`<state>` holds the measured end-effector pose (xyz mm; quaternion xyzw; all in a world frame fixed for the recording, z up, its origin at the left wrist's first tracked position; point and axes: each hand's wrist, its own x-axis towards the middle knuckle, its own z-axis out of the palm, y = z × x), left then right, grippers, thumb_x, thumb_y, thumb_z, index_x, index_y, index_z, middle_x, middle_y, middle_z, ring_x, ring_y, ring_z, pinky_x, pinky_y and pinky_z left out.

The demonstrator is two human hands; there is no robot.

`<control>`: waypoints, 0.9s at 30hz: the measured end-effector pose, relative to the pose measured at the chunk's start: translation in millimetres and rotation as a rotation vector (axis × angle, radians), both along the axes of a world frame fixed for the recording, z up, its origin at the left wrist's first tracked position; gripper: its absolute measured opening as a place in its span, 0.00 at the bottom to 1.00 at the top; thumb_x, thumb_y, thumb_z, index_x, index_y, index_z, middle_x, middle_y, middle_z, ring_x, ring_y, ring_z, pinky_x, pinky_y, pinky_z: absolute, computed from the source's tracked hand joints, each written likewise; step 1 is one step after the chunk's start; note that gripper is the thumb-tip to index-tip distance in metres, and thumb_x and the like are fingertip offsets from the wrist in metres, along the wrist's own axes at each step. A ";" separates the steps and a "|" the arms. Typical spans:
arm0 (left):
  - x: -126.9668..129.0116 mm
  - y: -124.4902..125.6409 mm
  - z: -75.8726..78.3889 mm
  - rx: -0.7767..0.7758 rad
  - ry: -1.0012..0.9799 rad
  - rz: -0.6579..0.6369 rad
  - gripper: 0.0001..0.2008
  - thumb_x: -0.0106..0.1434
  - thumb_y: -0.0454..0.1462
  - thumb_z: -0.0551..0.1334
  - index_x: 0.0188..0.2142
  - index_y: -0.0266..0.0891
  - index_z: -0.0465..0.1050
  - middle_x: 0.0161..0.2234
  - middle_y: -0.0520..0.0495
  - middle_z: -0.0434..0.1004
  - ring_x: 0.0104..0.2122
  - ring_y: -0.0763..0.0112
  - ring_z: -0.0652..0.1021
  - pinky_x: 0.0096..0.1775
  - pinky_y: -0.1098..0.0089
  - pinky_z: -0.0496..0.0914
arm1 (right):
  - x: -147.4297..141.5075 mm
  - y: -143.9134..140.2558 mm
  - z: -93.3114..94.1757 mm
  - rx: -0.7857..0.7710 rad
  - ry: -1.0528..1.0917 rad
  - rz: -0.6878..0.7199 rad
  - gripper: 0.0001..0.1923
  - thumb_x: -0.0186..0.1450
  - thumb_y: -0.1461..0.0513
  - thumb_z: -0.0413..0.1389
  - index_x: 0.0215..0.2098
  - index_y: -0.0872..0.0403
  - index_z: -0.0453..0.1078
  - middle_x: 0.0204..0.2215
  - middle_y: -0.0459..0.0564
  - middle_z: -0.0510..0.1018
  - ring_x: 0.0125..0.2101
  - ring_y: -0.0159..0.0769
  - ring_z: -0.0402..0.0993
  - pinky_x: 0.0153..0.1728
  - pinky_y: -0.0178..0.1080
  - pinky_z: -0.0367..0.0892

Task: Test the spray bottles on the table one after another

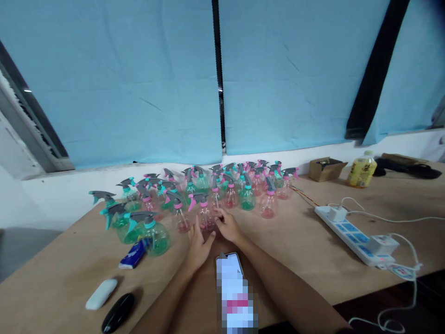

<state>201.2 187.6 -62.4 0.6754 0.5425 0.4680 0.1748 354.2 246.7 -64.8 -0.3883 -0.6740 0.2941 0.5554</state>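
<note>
Both hands reach to a pink bottle (207,217) at the front of the bottle group on the bench (295,241), left hand (199,247) open beside it, right hand (227,225) with fingers loosely apart touching it, phone (231,273) near the wrists.

The spray bottles (208,195) in the middle of the table are clear pink or clear green, with grey triggers and pink or teal collars. The table (295,241) is light brown. Far right stands a yellow drink bottle (361,169); near left lie a white case (101,293) and a black one (117,312), possibly glossy. The power strip (354,234) at right is white with blue sockets.
</note>
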 end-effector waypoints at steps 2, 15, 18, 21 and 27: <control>0.1 0.0 1.0 -0.046 0.012 0.012 0.39 0.62 0.48 0.60 0.67 0.40 0.45 0.65 0.35 0.51 0.67 0.48 0.46 0.63 0.45 0.45 | 1.0 0.1 1.3 0.009 0.002 -0.037 0.16 0.62 0.63 0.51 0.48 0.50 0.69 0.34 0.47 0.76 0.35 0.36 0.72 0.41 0.40 0.68; -2.6 -0.3 1.1 -0.055 -0.034 -0.159 0.30 0.63 0.46 0.59 0.63 0.45 0.56 0.43 0.46 0.67 0.46 0.62 0.70 0.55 0.56 0.62 | 17.7 -8.5 22.1 0.123 0.129 -0.208 0.13 0.66 0.52 0.52 0.32 0.53 0.65 0.26 0.45 0.72 0.29 0.34 0.68 0.33 0.34 0.62; -2.2 -0.2 0.7 -0.079 -0.055 -0.198 0.28 0.64 0.46 0.59 0.62 0.45 0.58 0.43 0.46 0.67 0.46 0.63 0.70 0.54 0.58 0.62 | 22.8 -10.6 26.3 0.129 0.084 -0.194 0.13 0.66 0.52 0.52 0.33 0.53 0.67 0.24 0.44 0.71 0.25 0.33 0.65 0.29 0.34 0.59; -0.4 -1.3 1.9 -0.096 -0.087 -0.242 0.27 0.65 0.46 0.58 0.61 0.45 0.59 0.42 0.47 0.68 0.43 0.64 0.71 0.52 0.60 0.64 | 27.3 -15.0 35.6 0.190 0.054 -0.146 0.13 0.65 0.52 0.53 0.35 0.53 0.69 0.25 0.45 0.71 0.26 0.33 0.64 0.30 0.35 0.60; 3.6 -7.2 11.5 -0.103 -0.106 -0.278 0.23 0.65 0.46 0.58 0.57 0.44 0.65 0.39 0.49 0.71 0.37 0.67 0.72 0.47 0.63 0.67 | 29.8 -21.5 53.6 0.215 0.100 -0.087 0.13 0.63 0.53 0.57 0.40 0.53 0.71 0.32 0.47 0.73 0.32 0.35 0.68 0.36 0.36 0.63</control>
